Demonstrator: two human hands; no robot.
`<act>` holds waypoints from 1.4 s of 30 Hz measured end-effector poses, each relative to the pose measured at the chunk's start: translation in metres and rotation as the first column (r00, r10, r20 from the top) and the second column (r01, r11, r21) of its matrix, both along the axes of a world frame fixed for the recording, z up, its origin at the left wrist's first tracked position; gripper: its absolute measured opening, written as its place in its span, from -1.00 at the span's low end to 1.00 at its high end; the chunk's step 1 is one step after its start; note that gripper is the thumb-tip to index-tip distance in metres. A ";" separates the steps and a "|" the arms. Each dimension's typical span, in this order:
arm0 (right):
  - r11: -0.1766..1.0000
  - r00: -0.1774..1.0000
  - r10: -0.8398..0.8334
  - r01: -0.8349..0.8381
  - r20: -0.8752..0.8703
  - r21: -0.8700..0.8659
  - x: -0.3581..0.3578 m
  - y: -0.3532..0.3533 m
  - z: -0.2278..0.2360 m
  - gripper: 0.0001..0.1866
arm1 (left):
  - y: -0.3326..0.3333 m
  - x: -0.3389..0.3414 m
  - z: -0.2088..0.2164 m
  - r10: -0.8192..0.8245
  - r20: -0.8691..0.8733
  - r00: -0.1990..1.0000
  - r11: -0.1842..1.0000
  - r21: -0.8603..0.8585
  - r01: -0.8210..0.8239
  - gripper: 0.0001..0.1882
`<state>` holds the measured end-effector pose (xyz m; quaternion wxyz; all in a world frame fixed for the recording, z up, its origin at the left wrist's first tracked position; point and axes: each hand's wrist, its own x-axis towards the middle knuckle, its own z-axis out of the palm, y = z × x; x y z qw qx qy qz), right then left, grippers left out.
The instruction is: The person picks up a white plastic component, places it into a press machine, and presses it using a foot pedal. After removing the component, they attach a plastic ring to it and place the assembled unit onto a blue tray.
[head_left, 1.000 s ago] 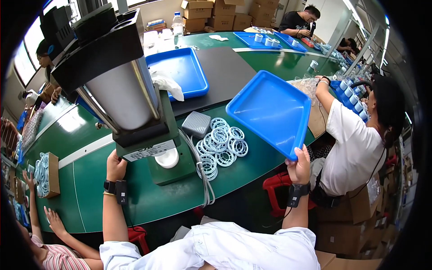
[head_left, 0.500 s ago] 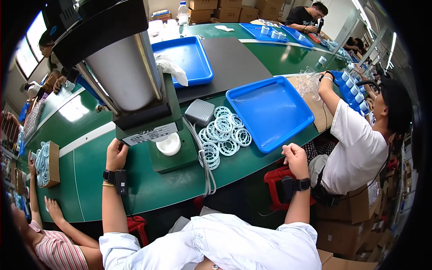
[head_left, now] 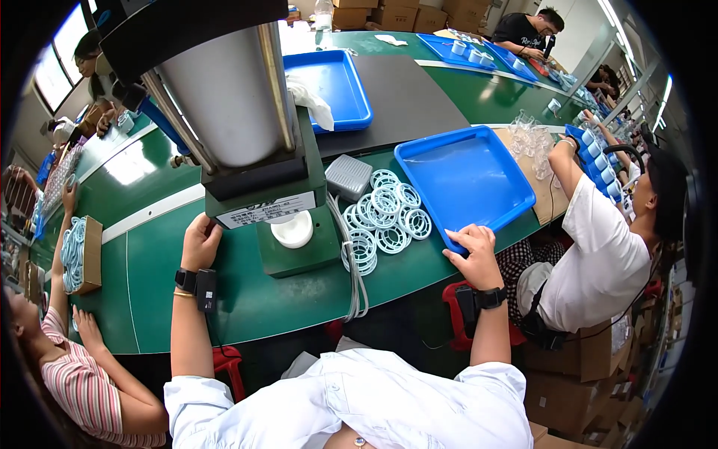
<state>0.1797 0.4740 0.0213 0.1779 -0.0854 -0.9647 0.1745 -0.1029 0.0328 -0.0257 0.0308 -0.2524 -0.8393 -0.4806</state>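
Observation:
My right hand [head_left: 474, 253] reaches the near corner of an empty blue tray [head_left: 465, 187], thumb and fingers closed about its rim. Left of the tray lies a loose pile of pale blue plastic rings [head_left: 385, 200]. My left hand [head_left: 200, 241] is closed with curled fingers beside the lower left edge of a green bench press [head_left: 299, 256]; whatever it may hold is hidden. On the press base, under the head, sits a round white cup-like piece [head_left: 292, 230]. The large grey cylinder [head_left: 224, 105] of the press rises above it.
A grey pedal-like box [head_left: 348, 176] and grey cables [head_left: 355, 280] lie by the press. Behind stands another blue tray [head_left: 336, 93] with a white cloth [head_left: 310, 105]. Co-workers sit at both sides; a carton of pale blue rings [head_left: 88, 258] is at left.
My right hand has moved from in front of the tray onto its near corner. My left hand stays by the press. The left co-worker's arm has lifted from the carton.

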 end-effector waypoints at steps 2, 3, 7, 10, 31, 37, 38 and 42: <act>1.000 1.000 0.017 -0.017 0.021 -0.013 -0.002 -0.007 0.005 -0.61 | 0.001 0.001 0.001 0.000 -0.005 1.000 1.000 0.006 0.000 -0.92; 0.999 0.999 0.030 -0.029 0.038 -0.026 -0.003 -0.013 0.007 -0.60 | 0.001 0.001 0.002 -0.005 -0.013 1.000 1.000 0.011 0.005 -0.92; 0.999 0.998 0.039 -0.039 0.041 -0.016 -0.012 -0.023 0.007 -0.58 | 0.006 0.003 0.004 -0.015 -0.020 1.000 0.999 0.048 0.015 -0.93; 0.999 0.999 0.034 -0.034 0.038 -0.004 -0.014 -0.023 0.007 -0.57 | 0.006 0.001 0.002 -0.019 -0.018 1.000 0.999 0.046 0.020 -0.93; 0.697 0.980 0.065 -0.179 -0.187 -0.695 -0.151 -0.022 0.003 -0.86 | 0.011 0.014 0.022 -0.031 -0.052 0.998 0.999 -0.020 0.030 -0.92; 0.646 0.975 0.049 -0.195 -0.215 -0.738 -0.148 -0.014 -0.009 -0.85 | 0.008 0.015 0.024 -0.031 -0.116 0.993 0.998 -0.059 0.024 -0.92; 0.656 0.976 0.049 -0.192 -0.213 -0.730 -0.147 -0.013 -0.009 -0.85 | 0.008 0.014 0.026 -0.036 -0.116 0.993 0.997 -0.071 0.028 -0.92; 0.686 0.979 0.064 -0.183 -0.193 -0.704 -0.147 -0.011 -0.008 -0.84 | 0.007 0.015 0.029 -0.051 -0.106 0.993 0.996 -0.081 0.042 -0.91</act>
